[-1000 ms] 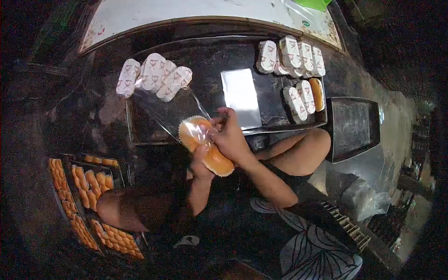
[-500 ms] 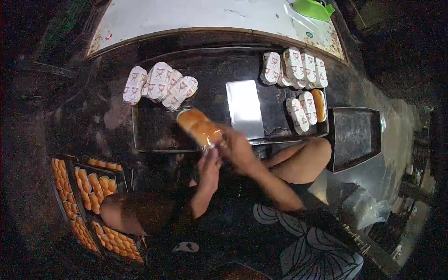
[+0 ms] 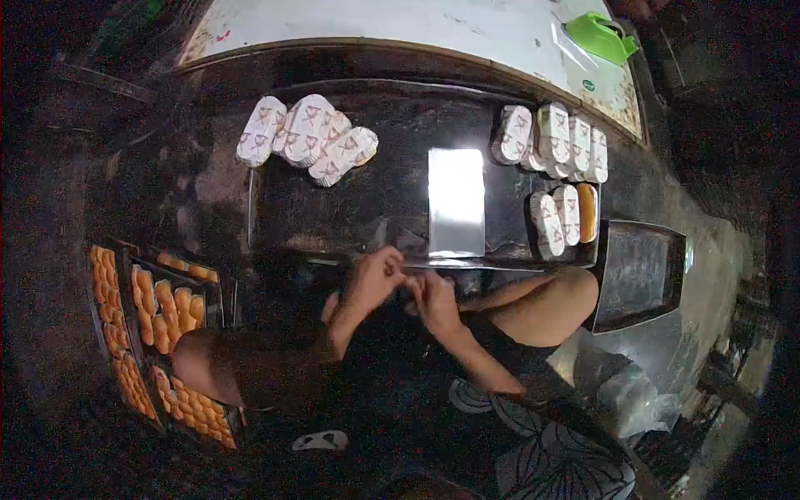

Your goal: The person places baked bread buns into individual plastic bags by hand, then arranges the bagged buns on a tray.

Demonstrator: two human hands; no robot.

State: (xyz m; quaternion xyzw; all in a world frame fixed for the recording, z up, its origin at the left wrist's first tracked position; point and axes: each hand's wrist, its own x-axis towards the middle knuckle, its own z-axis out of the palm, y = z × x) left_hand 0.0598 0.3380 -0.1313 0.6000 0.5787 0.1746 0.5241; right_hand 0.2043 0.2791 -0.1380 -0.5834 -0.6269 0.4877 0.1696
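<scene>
My left hand (image 3: 377, 277) and my right hand (image 3: 435, 302) are close together at the near edge of the dark tray (image 3: 325, 225), fingers pinched. Between and just above them is a faint, see-through plastic bag (image 3: 398, 240), hard to make out against the dark metal. Right beyond my right hand lies a flat stack of shiny clear plastic bags (image 3: 457, 196), bright with reflected light. A pile of white printed paper trays (image 3: 310, 133) sits at the tray's far left. The bread held earlier is out of sight.
Several paper-wrapped buns (image 3: 554, 137) stand at the tray's right side, one showing its brown side (image 3: 587, 212). Trays of golden buns (image 3: 167, 312) are low on the left. A second dark tray (image 3: 640, 267) is at right. A green plastic object (image 3: 598, 37) rests on the white surface.
The bread in clear wrapping has left my hands and is no longer visible. Both hands have come together in a pinch. The view has shifted, so the tray appears farther right.
</scene>
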